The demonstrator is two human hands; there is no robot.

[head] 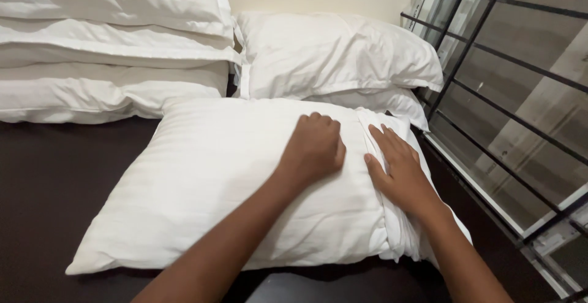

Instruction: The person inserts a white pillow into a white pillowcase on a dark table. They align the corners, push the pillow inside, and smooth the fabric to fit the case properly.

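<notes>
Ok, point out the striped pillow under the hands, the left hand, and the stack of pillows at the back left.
Striped pillow (202,186), head view, bare middle of its face.
Left hand (313,147), head view, back of the curled hand.
Stack of pillows (110,39), head view, front of the middle pillow.

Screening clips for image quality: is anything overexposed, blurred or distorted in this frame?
Head view: the stacked white pillows at upper left are nearly blown out; the striped pillow and both hands stay sharp; the black window bars bow slightly toward the edge; soft shadow under the left hand.
</notes>
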